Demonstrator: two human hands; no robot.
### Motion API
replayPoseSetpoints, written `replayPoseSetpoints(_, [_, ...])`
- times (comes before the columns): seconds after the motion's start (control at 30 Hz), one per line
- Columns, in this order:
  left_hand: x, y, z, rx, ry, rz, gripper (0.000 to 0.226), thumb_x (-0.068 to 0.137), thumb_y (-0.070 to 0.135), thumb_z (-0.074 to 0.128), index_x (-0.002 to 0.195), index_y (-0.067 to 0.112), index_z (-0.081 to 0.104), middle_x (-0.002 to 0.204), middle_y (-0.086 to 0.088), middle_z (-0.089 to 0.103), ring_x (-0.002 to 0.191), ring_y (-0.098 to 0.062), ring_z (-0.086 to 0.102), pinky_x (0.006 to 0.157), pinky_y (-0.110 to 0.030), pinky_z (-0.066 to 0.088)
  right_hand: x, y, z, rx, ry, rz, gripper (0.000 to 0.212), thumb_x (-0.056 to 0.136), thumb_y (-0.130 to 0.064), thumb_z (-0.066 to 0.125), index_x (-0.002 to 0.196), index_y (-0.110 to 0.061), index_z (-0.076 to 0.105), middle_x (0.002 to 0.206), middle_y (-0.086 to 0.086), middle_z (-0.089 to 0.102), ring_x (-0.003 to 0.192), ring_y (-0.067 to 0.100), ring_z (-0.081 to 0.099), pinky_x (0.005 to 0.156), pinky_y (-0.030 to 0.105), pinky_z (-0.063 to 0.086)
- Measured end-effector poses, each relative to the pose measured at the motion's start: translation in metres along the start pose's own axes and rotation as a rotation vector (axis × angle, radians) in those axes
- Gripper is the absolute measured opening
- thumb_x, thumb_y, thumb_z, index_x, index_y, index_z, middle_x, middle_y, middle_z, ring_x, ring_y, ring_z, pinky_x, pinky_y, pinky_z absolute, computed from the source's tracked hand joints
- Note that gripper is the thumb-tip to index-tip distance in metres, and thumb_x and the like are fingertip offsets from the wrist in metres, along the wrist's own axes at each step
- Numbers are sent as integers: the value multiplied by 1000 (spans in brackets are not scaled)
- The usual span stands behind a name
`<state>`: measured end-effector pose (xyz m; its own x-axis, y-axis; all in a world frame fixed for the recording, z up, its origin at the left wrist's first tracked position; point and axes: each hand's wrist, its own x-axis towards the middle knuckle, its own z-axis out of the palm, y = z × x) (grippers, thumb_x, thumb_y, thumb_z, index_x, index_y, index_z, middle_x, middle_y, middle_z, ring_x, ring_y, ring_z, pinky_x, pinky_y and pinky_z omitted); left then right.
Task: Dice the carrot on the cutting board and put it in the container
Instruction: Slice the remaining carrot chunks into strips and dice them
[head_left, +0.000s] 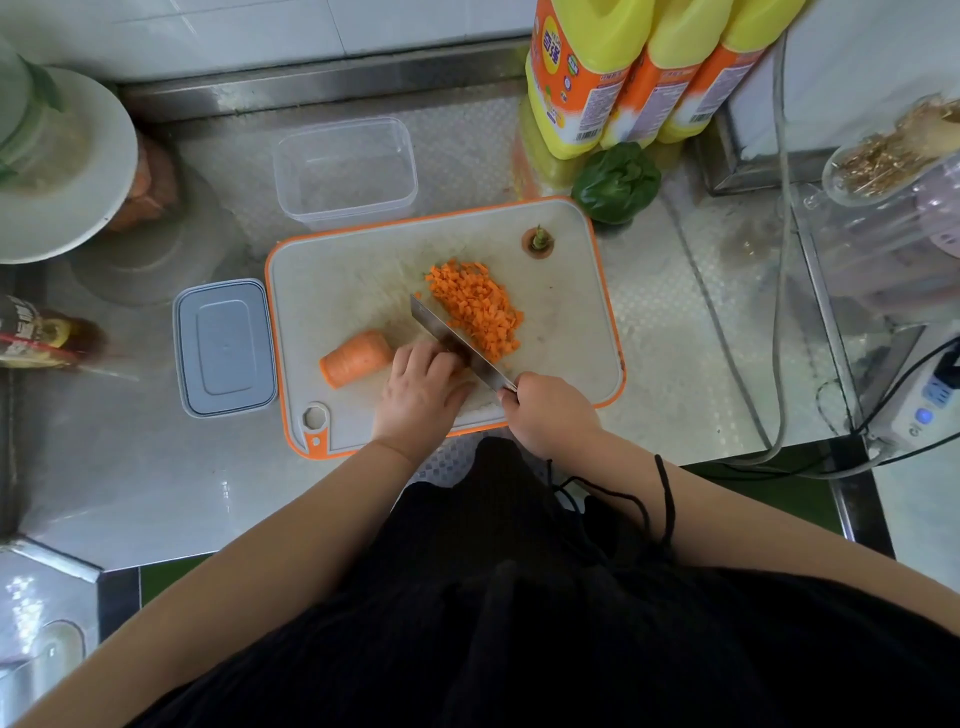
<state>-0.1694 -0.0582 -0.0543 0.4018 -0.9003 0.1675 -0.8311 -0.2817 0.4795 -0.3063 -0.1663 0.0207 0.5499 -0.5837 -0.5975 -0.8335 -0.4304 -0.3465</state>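
A white cutting board (358, 275) with an orange rim lies on the steel counter. On it, a pile of diced carrot (475, 306) sits right of centre, and a thick uncut carrot piece (356, 358) lies at the left. My right hand (550, 413) grips the handle of a knife (452, 340), whose blade runs along the left side of the dice. My left hand (421, 387) rests with curled fingers against the blade, between it and the carrot piece; what lies under those fingers is hidden. The clear plastic container (345, 171) stands empty behind the board.
A carrot top (538, 242) lies at the board's far right corner. The container's grey lid (224, 347) sits left of the board. Yellow bottles (639, 73) and a green pepper (615, 182) stand behind at the right, a white plate (78, 171) at the far left, and cables and a power strip (919, 405) on the right.
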Motion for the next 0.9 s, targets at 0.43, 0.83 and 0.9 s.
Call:
replayPoseSetpoints(0.43, [8, -3, -6, -39, 44, -31, 23, 90, 22, 53, 85, 3, 66, 94, -9, 59, 90, -28, 54, 72, -34, 49, -7, 4, -7, -27, 51, -55, 30, 101, -36, 36, 85, -13, 45, 67, -4, 44, 69, 21, 49, 60, 31, 35])
replayPoseSetpoints(0.83, [6, -17, 2, -61, 80, 54, 21, 92, 16, 58, 85, 2, 73, 91, -9, 67, 84, -29, 62, 70, -39, 55, -3, -9, 0, -120, -66, -26, 17, 99, -23, 44, 93, -11, 55, 81, 3, 57, 81, 25, 61, 65, 32, 44])
replayPoseSetpoints(0.9, [6, -17, 2, -69, 85, 59, 22, 92, 17, 58, 86, 3, 73, 91, -9, 67, 83, -28, 62, 71, -38, 55, -1, -13, 4, -101, -76, 12, 17, 98, -22, 47, 96, -10, 58, 84, 4, 59, 84, 26, 62, 66, 33, 45])
